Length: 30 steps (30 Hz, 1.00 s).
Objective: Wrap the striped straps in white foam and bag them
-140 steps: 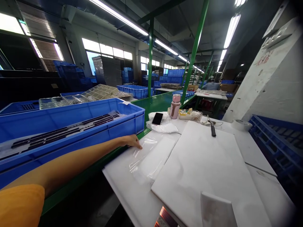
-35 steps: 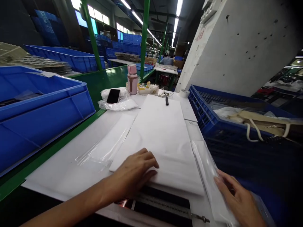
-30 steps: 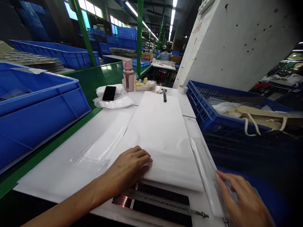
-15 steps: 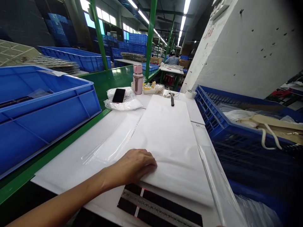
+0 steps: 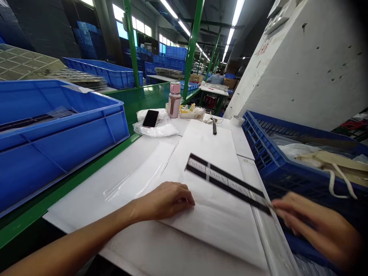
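My right hand (image 5: pixel 316 226), smeared by motion, pinches one end of a flat black strip (image 5: pixel 227 183) with a grey patterned band along its middle and a pale crossbar near its far end. The strip is held tilted over a stack of white sheets (image 5: pixel 209 149) on the table. My left hand (image 5: pixel 169 201) rests on the near left part of the sheets with its fingers curled in. Its fingertips are hidden, so whatever they may grip does not show. Clear plastic film (image 5: pixel 143 168) lies left of the stack.
A blue crate (image 5: pixel 63 142) stands at the left, a slatted blue crate (image 5: pixel 258 142) at the right. Toward the back are a phone (image 5: pixel 151 118) on plastic bags, a pink bottle (image 5: pixel 174 101), a black-handled tool (image 5: pixel 214 127) and a tape roll (image 5: pixel 237 120). A person (image 5: pixel 216 78) sits far off.
The black strip, earlier lying partly under the near edge of the white sheets, is now lifted above them in my right hand, which has come into view. My left hand stays on the sheets.
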Each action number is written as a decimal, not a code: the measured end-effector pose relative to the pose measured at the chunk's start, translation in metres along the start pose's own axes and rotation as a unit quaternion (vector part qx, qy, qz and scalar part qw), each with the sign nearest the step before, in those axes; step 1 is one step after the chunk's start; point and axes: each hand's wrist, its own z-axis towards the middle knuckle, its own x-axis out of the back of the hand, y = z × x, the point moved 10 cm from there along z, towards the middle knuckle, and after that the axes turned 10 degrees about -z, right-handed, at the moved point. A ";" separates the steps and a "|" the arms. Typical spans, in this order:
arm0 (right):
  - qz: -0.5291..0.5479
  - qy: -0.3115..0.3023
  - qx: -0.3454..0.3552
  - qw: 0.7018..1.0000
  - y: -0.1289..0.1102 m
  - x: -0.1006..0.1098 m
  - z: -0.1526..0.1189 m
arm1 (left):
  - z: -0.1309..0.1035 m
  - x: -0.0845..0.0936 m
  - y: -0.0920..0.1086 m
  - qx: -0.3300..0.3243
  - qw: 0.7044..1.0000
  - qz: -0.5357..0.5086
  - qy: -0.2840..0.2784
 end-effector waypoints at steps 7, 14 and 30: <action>-0.021 -0.169 0.059 0.984 0.054 -0.086 0.122 | 0.000 -0.010 0.009 -0.040 0.996 0.072 0.038; -0.032 -0.186 0.025 0.982 0.088 -0.124 0.149 | 0.004 -0.009 0.001 -0.024 0.997 0.060 0.041; -0.067 -0.122 0.019 0.990 0.091 -0.133 0.146 | 0.003 -0.011 0.004 -0.019 0.995 0.081 0.052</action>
